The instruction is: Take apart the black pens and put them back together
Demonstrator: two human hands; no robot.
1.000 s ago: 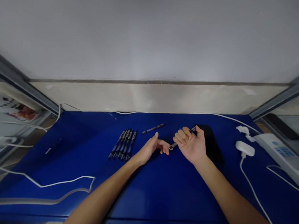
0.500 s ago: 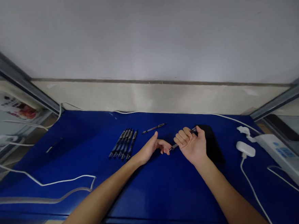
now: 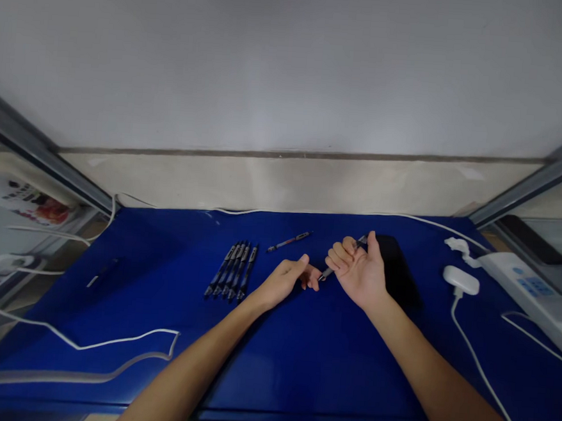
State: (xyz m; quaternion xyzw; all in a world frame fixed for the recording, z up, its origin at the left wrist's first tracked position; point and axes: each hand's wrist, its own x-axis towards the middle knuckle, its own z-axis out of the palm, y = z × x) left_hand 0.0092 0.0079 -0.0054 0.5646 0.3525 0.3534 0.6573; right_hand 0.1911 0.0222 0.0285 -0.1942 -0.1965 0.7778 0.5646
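I count five lined-up pens [image 3: 233, 270], one loose pen [image 3: 289, 241], one held pen [image 3: 329, 273], one dark stick [image 3: 102, 273], one black slab [image 3: 400, 271], one charger [image 3: 461, 281] and one power strip [image 3: 526, 281].

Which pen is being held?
The pen in the right hand, its end by the left hand; the row of five pens and the single pen nearby lie on the table.

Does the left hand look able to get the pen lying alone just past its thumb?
Probably yes: the pen lies just beyond the left hand, and only blue tabletop shows between them.
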